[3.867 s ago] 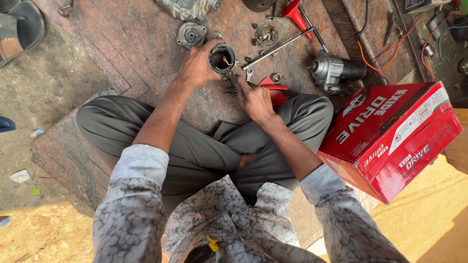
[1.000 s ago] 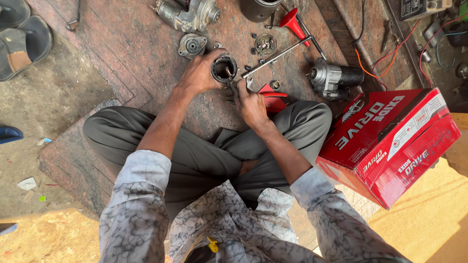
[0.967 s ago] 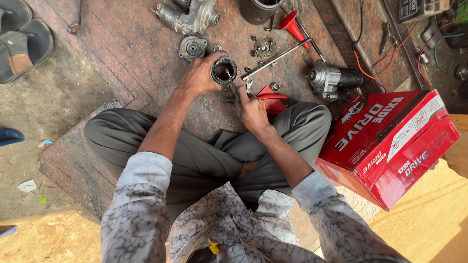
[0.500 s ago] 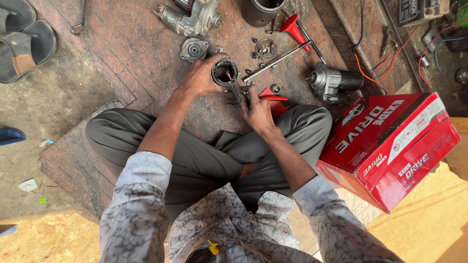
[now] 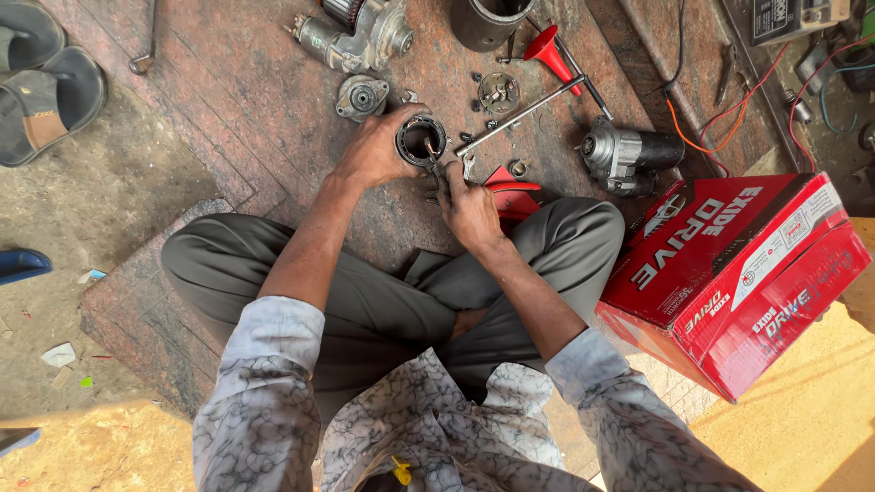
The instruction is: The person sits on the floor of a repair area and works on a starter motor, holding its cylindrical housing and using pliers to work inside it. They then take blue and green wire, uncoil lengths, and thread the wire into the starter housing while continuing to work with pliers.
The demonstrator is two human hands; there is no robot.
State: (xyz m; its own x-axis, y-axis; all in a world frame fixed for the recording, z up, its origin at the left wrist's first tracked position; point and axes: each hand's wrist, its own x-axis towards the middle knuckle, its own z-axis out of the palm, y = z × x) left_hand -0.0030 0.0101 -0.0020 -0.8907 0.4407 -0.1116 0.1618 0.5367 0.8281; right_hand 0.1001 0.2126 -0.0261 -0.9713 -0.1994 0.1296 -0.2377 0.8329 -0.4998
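Left hand (image 5: 375, 150): fingers curled around the outer wall of a short black metal cylinder housing (image 5: 420, 140), open end up, gripped and held upright on the floor at 12 o'clock from the seated person's crossed legs.

Right hand (image 5: 468, 208): fingers pinched on a thin tool (image 5: 436, 169), probably a screwdriver, whose tip reaches over the housing's near rim at about 5 o'clock of the opening. The tool's tip is too small to make out.

Change since the earlier frames: grip and posture match; the housing sits in the same spot and the right hand has edged only slightly at the rim. Judged, the work inside the housing is ongoing, not finished.

Surroundings, outward:
- Long steel rod (image 5: 519, 116), at 2 o'clock of the housing, bare and shiny.
- Red plastic funnel (image 5: 545, 46), at 1 o'clock, conical.
- Small round end cap (image 5: 362, 97), at 10 o'clock, dull cast metal.
- Starter motor (image 5: 627, 155), at 3 o'clock, cylindrical, grey and black.
- Red cardboard box (image 5: 743, 273), at 4 o'clock, glossy, tilted.
- Stone floor (image 5: 228, 109), reddish, worn, oil-stained.
- Sandals (image 5: 46, 87), far at 9 o'clock.
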